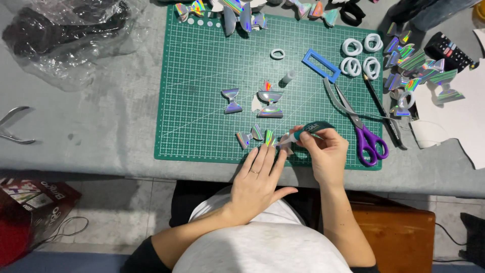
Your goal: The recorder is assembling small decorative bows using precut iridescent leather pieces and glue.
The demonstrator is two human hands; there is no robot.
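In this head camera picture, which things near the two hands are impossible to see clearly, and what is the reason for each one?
- Head view: glue tube, mostly covered by the right hand; only its green body and white tip show.
- Head view: holographic piece under the left hand; the fingertips hide part of it.
- Head view: bows at the top edge, cut off by the frame.
- Head view: black contents of the plastic bag, blurred by the wrinkled film.

Purple-handled scissors (359, 129) lie just right of the hands, a black pencil (380, 108) beside them. Beyond, a blue rectangular frame (321, 65) and white hair rings (361, 55). Up and left of the hands, two holographic bows (252, 101). Far left, crumpled clear plastic (65, 38).
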